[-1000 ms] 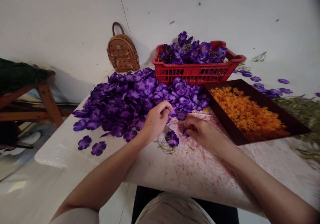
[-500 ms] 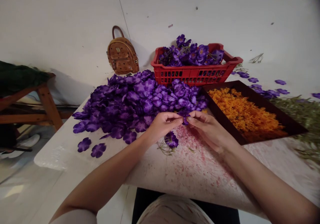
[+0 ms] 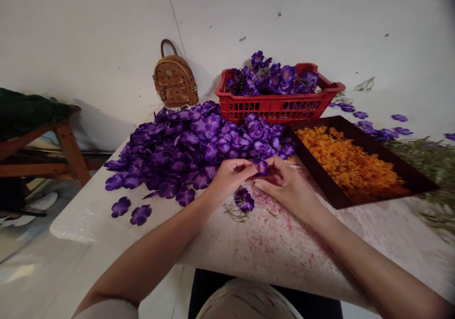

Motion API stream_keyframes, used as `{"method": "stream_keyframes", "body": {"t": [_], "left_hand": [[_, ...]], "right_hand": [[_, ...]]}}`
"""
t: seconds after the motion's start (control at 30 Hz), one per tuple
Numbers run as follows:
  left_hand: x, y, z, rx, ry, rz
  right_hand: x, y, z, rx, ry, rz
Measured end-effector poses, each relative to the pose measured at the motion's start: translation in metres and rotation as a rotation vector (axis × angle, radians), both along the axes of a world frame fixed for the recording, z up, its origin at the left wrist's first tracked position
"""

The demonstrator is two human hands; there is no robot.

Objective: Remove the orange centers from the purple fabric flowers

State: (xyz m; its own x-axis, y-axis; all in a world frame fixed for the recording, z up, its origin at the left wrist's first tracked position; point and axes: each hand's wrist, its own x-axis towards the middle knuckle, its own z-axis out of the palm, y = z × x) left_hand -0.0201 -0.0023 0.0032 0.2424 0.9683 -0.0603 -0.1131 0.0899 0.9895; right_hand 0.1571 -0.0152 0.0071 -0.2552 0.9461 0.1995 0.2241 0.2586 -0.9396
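Note:
A small artificial purple flower (image 3: 262,168) with a yellow centre is pinched by my left hand (image 3: 229,179), thumb against forefinger. Close on its right is my right hand (image 3: 289,186), thumb parted from the curled fingers, whose tips reach behind the bloom; whether they touch it I cannot tell. Below my hands another purple flower (image 3: 244,199) lies on the table (image 3: 220,243) with thin green stems beside it. A large heap of purple petal pieces (image 3: 185,143) spreads beyond my left hand. Orange flower centres (image 3: 346,162) fill a dark tray (image 3: 421,184) to the right.
Behind the heap stands a red plastic crate (image 3: 270,113) of finished-looking purple flowers. A brown backpack (image 3: 175,82) leans on the wall. Green stems (image 3: 426,167) and loose petals lie at far right. A wooden bench (image 3: 69,148) bears dark green material at left.
My right thumb has come away from the flower and moved down and left, opening a gap from its fingers. The bloom now faces me, its yellow centre showing. My left hand keeps its pinch.

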Motion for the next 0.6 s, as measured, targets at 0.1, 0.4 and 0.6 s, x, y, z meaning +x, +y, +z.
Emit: {"method": "stream_keyframes", "body": {"t": [0.1, 0.4, 0.6], "left_hand": [[0.0, 0.0, -0.001, -0.007, 0.015, -0.02], [-0.004, 0.001, 0.0, 0.122, 0.164, -0.03], [-0.004, 0.0, -0.004, 0.216, 0.223, 0.019]], "right_hand": [[-0.001, -0.001, 0.0, 0.091, -0.095, -0.071], [0.008, 0.002, 0.002, 0.165, -0.092, -0.173], [0.012, 0.004, 0.0, -0.128, 0.25, -0.154]]}}
